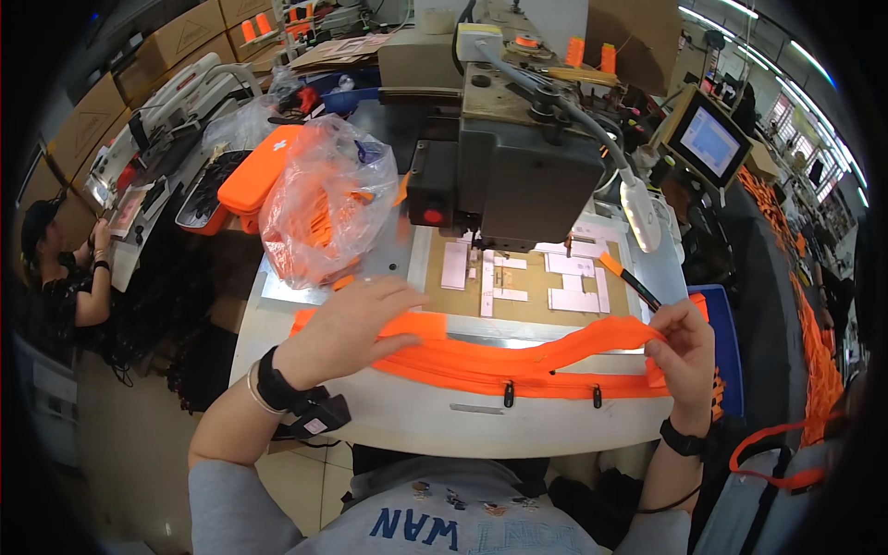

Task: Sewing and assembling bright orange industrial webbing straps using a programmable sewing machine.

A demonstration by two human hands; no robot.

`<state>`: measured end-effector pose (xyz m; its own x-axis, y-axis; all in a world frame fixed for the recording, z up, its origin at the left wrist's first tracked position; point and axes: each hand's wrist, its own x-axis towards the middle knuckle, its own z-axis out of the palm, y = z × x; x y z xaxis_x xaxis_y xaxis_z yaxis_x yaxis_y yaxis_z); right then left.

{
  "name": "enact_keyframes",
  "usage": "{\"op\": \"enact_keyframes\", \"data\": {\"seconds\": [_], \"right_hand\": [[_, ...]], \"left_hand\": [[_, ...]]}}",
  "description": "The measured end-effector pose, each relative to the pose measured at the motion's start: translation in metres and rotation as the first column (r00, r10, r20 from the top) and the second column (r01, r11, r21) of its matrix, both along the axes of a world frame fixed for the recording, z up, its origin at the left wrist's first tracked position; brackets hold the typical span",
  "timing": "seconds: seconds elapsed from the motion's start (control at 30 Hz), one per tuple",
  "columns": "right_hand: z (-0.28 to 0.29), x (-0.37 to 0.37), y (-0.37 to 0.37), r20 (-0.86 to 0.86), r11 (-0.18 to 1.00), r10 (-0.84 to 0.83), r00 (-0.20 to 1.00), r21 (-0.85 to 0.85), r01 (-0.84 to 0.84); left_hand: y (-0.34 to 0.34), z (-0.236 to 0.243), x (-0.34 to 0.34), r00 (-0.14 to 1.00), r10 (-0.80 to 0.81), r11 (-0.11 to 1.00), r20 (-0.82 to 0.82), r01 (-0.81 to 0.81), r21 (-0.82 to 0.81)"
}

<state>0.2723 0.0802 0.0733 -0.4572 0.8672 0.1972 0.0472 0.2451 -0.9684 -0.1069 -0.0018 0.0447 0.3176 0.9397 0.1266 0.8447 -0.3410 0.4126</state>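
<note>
A long bright orange zipper strip (532, 359) with two black zipper pulls (508, 395) curves across the front of the white sewing table (444, 427). My right hand (683, 350) pinches the strip's right end between thumb and fingers and lifts it a little. Over the left end lies my left hand (356, 324), palm down, its fingers stretched out and the thumb apart, beside a small orange fabric piece (416, 326). Behind the strip is a tan template board (449, 301) with pale pink pieces, under the head of a dark sewing machine (527, 176).
A clear plastic bag (328, 203) of orange pieces stands at the left, beside an orange case (264, 171). An orange-and-black marker (631, 281) lies right of the board. A blue bin (726, 356) adjoins the table's right edge. Another person (69, 268) works at the far left.
</note>
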Motion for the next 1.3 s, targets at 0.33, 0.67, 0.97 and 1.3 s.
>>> {"op": "enact_keyframes", "data": {"seconds": [0.33,0.67,0.97,1.3], "right_hand": [[0.018,0.02,-0.005,-0.025,0.908,-0.056,0.998,0.414,0.061],[0.019,0.124,0.029,-0.49,0.852,-0.354,0.797,0.182,0.491],[-0.028,0.142,0.058,-0.22,0.625,-0.736,0.64,0.144,0.767],[-0.035,0.128,0.039,0.15,0.732,-0.68,0.718,0.203,0.65]], "left_hand": [[0.027,-0.017,0.147,0.803,-0.455,0.887,0.384,0.448,0.114],[0.047,-0.032,0.072,0.943,-0.197,0.976,0.27,0.161,0.147],[0.047,-0.036,0.048,0.952,-0.158,0.984,0.262,0.128,0.126],[0.032,-0.031,0.049,0.976,-0.054,0.985,0.213,0.017,0.169]]}}
